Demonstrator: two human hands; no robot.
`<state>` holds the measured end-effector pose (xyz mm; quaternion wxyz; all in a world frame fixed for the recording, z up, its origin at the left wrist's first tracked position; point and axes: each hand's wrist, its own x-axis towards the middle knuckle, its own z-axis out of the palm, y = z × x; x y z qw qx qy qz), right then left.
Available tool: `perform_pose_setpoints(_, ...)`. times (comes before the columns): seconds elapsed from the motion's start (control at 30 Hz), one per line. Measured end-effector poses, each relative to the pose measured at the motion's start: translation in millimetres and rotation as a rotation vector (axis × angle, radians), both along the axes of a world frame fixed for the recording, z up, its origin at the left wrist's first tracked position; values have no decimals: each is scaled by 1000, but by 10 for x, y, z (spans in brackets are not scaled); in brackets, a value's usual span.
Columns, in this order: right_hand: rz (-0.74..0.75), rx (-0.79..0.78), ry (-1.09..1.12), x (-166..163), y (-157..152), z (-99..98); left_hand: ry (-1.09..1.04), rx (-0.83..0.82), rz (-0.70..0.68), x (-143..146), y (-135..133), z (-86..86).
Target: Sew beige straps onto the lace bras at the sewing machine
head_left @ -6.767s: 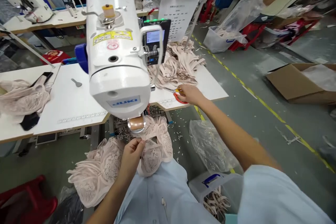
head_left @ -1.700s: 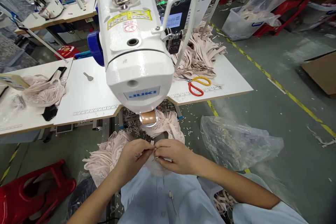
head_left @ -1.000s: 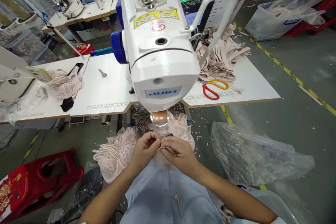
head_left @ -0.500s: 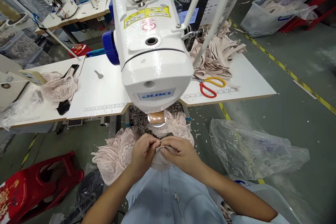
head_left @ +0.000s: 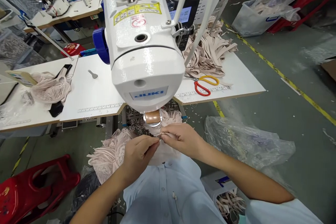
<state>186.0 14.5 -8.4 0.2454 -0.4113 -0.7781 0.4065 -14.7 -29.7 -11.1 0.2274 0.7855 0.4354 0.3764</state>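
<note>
Just below the needle area of a white sewing machine (head_left: 147,73), my two hands work close together on a pale pink bra (head_left: 164,154). My left hand (head_left: 140,152) pinches its edge between thumb and index finger. Slightly higher, my right hand (head_left: 183,140) grips the same piece, thumb against bent fingers. The exact part between the fingertips is too small to make out. More pale pink lace bras (head_left: 111,154) lie heaped beside my left hand, with lace also showing behind my right hand under the machine head.
On the white table, scissors (head_left: 203,84) with red and yellow handles lie right of the machine, before a pile of beige straps (head_left: 210,54). A red stool (head_left: 36,189) stands at lower left. A clear plastic bag (head_left: 246,143) and a bin of straps (head_left: 219,185) are at right.
My right hand has moved up towards the machine, and my left hand sits a little lower and left of it. The whole view has shifted slightly, showing more of the strap bin.
</note>
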Motion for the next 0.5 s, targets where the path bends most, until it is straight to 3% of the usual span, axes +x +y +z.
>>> perform_pose_setpoints(0.2,89,-85,8,73,44,12,32,-25,9,5,36,42)
perform_pose_setpoints(0.5,139,72,-82,75,23,46,51,-82,-2,7,48,30)
